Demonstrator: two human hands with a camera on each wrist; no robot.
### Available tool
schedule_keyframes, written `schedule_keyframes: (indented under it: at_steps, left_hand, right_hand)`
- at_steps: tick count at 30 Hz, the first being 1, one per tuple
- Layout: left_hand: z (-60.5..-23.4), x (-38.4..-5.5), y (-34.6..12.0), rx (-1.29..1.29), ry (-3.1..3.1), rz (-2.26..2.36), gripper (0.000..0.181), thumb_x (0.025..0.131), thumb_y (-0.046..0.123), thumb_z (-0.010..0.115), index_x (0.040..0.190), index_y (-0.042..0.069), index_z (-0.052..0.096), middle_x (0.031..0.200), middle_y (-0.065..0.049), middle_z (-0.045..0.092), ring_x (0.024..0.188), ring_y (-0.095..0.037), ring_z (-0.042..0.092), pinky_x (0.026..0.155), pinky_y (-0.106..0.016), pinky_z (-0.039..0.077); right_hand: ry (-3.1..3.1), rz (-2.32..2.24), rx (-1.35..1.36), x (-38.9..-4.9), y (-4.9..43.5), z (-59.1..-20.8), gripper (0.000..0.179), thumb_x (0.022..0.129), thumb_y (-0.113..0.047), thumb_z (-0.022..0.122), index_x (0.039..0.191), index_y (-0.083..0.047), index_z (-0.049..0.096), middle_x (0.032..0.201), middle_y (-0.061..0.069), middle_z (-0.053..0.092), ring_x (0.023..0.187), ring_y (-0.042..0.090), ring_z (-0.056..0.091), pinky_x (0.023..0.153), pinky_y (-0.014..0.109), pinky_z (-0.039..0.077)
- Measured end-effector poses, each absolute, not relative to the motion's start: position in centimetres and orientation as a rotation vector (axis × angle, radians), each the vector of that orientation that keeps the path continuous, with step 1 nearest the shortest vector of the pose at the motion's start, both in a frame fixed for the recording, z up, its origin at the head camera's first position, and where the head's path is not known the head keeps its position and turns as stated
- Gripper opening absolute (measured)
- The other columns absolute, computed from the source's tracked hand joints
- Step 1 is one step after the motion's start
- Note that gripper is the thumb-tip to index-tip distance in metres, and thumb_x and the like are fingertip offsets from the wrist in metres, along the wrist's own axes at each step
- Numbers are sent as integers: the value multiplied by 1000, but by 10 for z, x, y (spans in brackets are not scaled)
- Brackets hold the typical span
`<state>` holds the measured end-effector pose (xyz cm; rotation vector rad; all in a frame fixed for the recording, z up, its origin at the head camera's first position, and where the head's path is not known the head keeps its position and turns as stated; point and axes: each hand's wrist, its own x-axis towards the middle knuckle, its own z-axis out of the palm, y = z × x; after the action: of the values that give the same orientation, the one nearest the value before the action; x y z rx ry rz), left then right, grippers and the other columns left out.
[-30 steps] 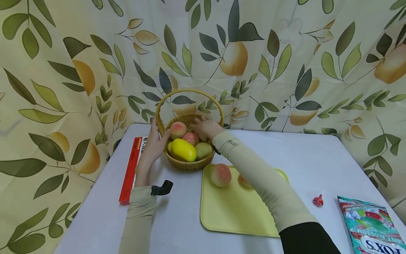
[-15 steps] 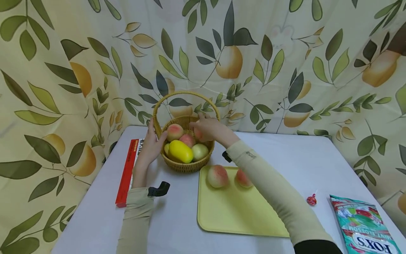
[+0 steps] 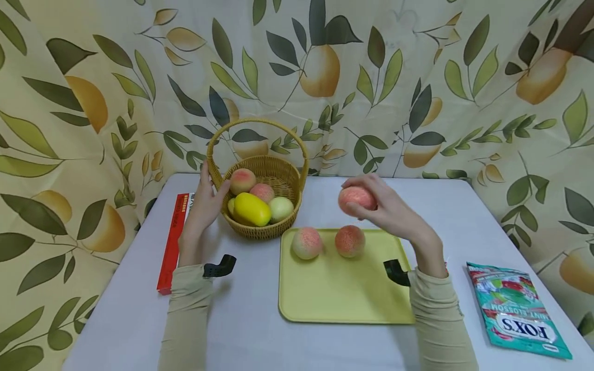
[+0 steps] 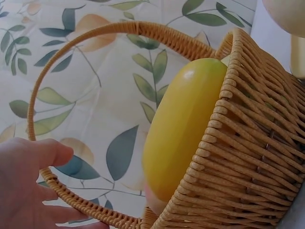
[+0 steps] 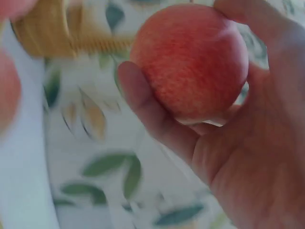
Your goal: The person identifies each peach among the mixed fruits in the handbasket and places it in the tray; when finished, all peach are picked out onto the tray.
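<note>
My left hand (image 3: 200, 208) holds the wicker basket (image 3: 260, 232) at the left foot of its arched handle, thumb inside the loop and fingers along the outside. In the basket lie a yellow oblong fruit (image 4: 183, 129), a pale green round fruit (image 3: 281, 209) and two peaches, one of them the upper peach (image 3: 243, 181). Raised above the tray's far side, my right hand (image 3: 394, 210) grips a red-pink peach (image 5: 190, 62) between thumb and fingers. Two more peaches, a paler peach (image 3: 307, 243) and a redder peach (image 3: 350, 241), sit on the yellow tray (image 3: 343, 299).
A red box (image 3: 174, 242) lies left of my left forearm. At the right, a teal candy bag (image 3: 517, 309) lies on the white table (image 3: 246, 319). The patterned cloth (image 3: 320, 129) hangs right behind the basket.
My right hand has lifted a peach out of the basket and carried it right, over the tray's far side. My left hand keeps its place at the handle.
</note>
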<state>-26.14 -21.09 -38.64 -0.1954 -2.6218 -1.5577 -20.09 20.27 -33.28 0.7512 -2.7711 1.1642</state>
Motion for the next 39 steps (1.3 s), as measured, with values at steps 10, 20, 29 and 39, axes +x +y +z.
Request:
schedule_keyframes:
  at_steps: [10,20,29,39]
  left_hand:
    - [-380,-259,-210,-172,-2623,-1588,85,109,41,44,164,21,-17,175,-4,-9,160,-41,18,128,-61,20]
    - [-380,-259,-211,-141,-2598,-1619,84,109,35,45,165,21,-16,175,-5,-7,160,-40,19,126,-62,25]
    - [-382,-261,-208,-156,-2594,-1648,84,109,33,45,164,24,-17,175,-5,-6,160,-40,18,124,-62,28]
    - [-379,-260,-208,-146,-2603,-1614,85,109,38,46,165,21,-15,175,-8,-2,159,-38,21,124,-61,29]
  right_hand:
    - [-3059,989,418,-186,269,-316,50,94,-37,74,137,-20,55,131,16,50,106,28,60,79,32,56]
    - [-3316,1103,373,-196,279,-336,61,91,-40,75,141,-20,46,126,12,62,112,25,60,85,32,52]
    - [-3502,1147,363,-209,286,-359,60,91,-30,73,134,-11,35,122,20,56,107,27,58,91,37,50]
    - [-3569,1168,450,-215,278,-370,61,89,-23,77,135,-9,40,117,15,59,102,21,60,90,31,46]
